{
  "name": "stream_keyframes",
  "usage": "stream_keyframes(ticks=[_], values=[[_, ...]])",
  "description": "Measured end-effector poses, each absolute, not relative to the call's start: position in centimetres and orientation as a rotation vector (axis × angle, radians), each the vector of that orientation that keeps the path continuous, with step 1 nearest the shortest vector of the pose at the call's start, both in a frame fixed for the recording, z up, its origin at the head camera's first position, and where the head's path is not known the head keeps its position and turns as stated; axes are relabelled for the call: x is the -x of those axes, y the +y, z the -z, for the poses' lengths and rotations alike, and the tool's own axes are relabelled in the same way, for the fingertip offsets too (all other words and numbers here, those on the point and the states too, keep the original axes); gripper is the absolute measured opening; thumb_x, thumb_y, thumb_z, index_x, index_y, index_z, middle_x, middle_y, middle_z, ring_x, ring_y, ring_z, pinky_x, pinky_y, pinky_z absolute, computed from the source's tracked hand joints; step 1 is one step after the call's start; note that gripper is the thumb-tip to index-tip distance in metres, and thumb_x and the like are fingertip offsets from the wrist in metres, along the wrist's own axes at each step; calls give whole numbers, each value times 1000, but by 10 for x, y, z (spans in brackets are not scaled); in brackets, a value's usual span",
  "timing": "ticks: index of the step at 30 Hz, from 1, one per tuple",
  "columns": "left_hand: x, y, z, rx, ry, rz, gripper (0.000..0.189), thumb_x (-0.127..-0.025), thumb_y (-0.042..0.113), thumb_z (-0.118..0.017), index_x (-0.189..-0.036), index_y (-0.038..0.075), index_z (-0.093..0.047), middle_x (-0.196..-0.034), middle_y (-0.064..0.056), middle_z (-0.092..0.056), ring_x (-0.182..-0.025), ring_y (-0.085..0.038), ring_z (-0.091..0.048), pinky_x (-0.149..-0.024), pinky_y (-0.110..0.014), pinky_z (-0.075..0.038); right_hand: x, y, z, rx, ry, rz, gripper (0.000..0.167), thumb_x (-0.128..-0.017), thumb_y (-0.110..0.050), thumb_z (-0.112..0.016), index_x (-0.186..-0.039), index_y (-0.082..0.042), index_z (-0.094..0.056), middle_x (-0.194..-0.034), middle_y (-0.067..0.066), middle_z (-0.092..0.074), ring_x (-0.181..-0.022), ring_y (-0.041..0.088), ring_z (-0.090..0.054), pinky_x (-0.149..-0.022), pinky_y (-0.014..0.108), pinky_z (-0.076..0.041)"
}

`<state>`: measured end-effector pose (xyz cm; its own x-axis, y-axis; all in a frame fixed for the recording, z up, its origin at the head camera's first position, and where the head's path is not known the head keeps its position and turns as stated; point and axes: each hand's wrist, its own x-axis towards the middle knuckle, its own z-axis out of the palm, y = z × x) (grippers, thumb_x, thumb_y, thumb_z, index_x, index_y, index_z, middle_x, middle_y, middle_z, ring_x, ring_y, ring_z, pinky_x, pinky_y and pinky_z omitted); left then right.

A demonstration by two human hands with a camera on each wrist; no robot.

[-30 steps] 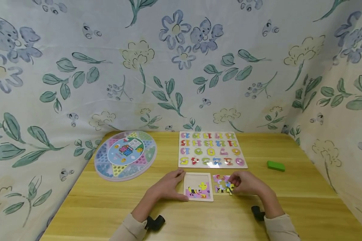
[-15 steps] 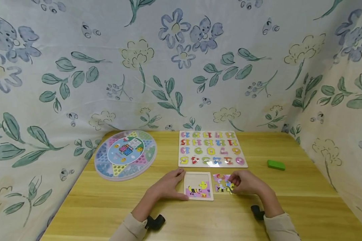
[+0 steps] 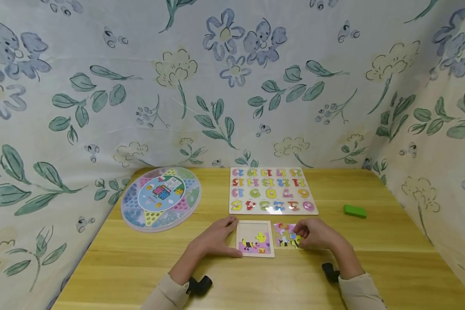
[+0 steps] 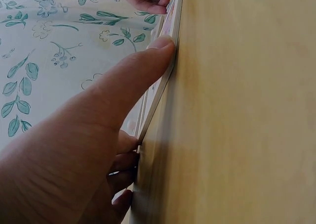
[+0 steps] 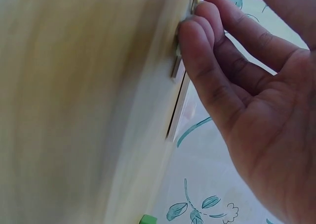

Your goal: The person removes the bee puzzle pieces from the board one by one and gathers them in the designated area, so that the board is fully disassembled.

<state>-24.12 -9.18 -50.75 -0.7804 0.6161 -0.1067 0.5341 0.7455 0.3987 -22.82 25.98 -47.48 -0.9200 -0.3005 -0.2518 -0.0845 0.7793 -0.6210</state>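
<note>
A small square wooden puzzle tray [image 3: 254, 222] lies on the table, its lower part filled with a yellow-and-pink picture and its upper part bare wood. My left hand [image 3: 215, 239] holds it from the left, thumb along the near edge and fingers at the left side. In the left wrist view the left thumb [image 4: 143, 70] lies against the tray's rim. Right of the tray sit several colourful jigsaw pieces [image 3: 283, 234], pushed close together. My right hand [image 3: 316, 234] has bent fingers on the pieces at their right side and grips one, mostly hidden by the fingertips.
Behind the tray lies a number puzzle board [image 3: 271, 191]. A round Chinese checkers board [image 3: 160, 200] is at the back left. To the right rests a green block [image 3: 354, 211]. Flower-printed cloth [image 3: 232, 107] hangs behind the wooden table [image 3: 263, 284].
Both hands stay in nearly the same place, at the tray and at the pieces. The head view has shifted very slightly.
</note>
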Motion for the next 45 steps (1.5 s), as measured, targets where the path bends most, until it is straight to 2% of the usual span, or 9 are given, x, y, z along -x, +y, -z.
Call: stream_keyframes(ticks=[29, 45], values=[[242, -92, 509, -916, 2726, -500, 112, -74, 75, -65, -155, 10, -24, -163, -6, -21, -149, -23, -24, -121, -40, -27, 229, 257, 476, 328, 2637, 895, 31, -71, -9, -84, -96, -6, -67, -86, 3, -60, -81, 17, -52, -66, 23, -47], [241, -92, 507, -898, 2716, -526, 113, -72, 75, -66, -155, 11, -25, -163, -6, -22, -149, -24, -24, -120, -41, -27, 225, 227, 470, 370, 2615, 924, 31, -71, -6, -83, -97, -5, -68, -86, 3, -61, -79, 16, -54, -67, 24, -49]])
